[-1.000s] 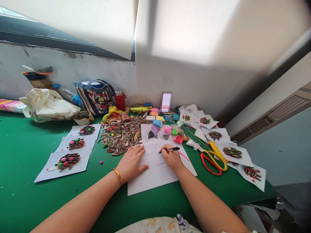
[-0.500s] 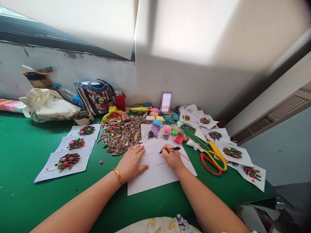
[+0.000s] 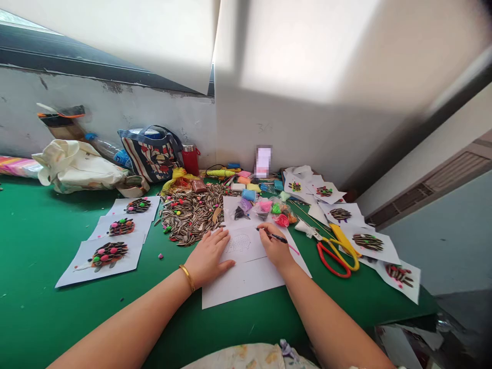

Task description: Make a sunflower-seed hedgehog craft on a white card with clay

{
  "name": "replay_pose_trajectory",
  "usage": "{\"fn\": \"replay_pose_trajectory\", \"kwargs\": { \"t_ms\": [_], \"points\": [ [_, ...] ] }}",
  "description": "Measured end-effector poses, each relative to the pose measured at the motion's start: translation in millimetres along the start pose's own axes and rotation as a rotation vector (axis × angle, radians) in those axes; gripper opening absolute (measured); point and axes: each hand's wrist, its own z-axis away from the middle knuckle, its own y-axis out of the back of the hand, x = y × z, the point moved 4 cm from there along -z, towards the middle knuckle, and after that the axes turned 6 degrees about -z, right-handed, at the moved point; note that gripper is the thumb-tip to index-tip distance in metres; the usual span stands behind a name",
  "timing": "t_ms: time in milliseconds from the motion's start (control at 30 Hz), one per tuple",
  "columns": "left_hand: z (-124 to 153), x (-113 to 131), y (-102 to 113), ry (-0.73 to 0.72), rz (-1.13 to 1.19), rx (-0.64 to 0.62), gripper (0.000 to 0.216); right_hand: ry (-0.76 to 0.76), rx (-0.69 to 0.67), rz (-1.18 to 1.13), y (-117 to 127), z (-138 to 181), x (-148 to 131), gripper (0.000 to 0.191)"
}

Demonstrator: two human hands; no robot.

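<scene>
My left hand [image 3: 212,255] lies flat, fingers spread, on the left side of a white sheet of paper [image 3: 230,289]. In my right hand [image 3: 275,249] a black pen [image 3: 277,237] is gripped, its tip near the right part of the sheet. Between the hands shows a small outline drawing [image 3: 239,242] of a rounded, dotted animal body. A smaller white paper carrying the drawing lies over the larger sheet. Beyond them are small bags of coloured clay [image 3: 265,206], and a pile of striped sunflower seeds [image 3: 192,215] spreads behind my left hand.
Scissors with red and yellow handles [image 3: 333,256] lie to the right. Cards with seed hedgehogs lie at the left [image 3: 132,266] and right [image 3: 400,294]. A striped bag [image 3: 154,156], a red bottle [image 3: 190,160] and a phone [image 3: 263,161] stand along the wall.
My right hand has shifted slightly right and the pen has turned, its tip now farther from the outline. More of the drawing's right side shows. My left hand stays in place.
</scene>
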Motion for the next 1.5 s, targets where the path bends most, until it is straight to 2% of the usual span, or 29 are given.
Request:
{"fn": "replay_pose_trajectory", "kwargs": {
  "t_ms": [133,200,300,533,733,933,1200,1500],
  "points": [
    [0,-1,0,-0.007,-0.001,-0.005,0.066,0.202,-0.065,0.002,6,-2,2,0.028],
    [-1,-1,0,-0.008,0.004,-0.003,0.065,0.229,-0.115,0.03,7,-4,7,0.033],
    [-1,-2,0,-0.006,0.009,0.008,0.065,0.189,-0.096,0.047,7,-7,15,0.035],
    [-2,-2,-1,-0.004,-0.002,0.022,0.065,0.102,-0.043,0.118,7,-7,14,0.023],
    [-3,-1,-1,-0.005,-0.017,0.033,0.065,0.129,-0.097,0.216,6,-6,13,0.028],
    [-4,-2,-1,0.002,-0.006,0.041,0.065,0.051,-0.069,0.356,8,-5,18,0.031],
    [-3,-4,-2,0.023,0.009,0.033,0.066,0.084,-0.115,0.57,6,-9,11,0.031],
    [-3,-4,0,0.028,0.027,0.019,0.065,0.086,-0.097,0.679,5,-8,14,0.031]
  ]
}}
